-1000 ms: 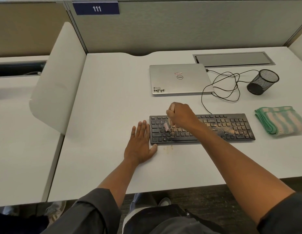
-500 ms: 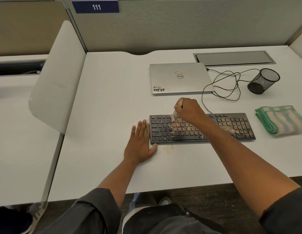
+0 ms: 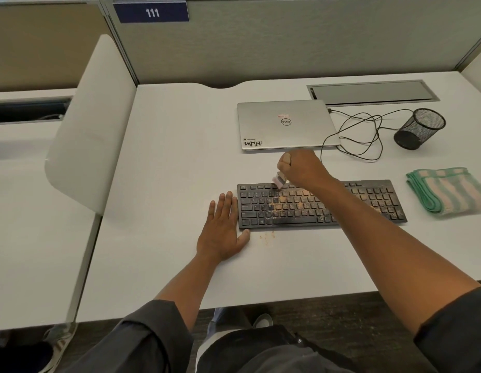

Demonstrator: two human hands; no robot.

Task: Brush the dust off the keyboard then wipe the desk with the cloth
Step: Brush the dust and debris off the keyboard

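White desk (image 3: 164, 184), right hand (image 3: 301, 168) gripping brush (image 3: 278, 181) at keyboard (image 3: 368, 200) rear edge

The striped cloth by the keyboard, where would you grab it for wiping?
Probably from above, at the green-and-cream folded cloth's thick stacked folds on its left side. It lies flat on the desk, nothing on top, so the right hand could pinch all the layers together.

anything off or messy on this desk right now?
Yes. Tan dust coats the keyboard, thickest mid-board and at its right end, and a little has spilled onto the desk just in front of it. The mesh pen cup lies tipped on its side. The cable behind is loosely tangled.
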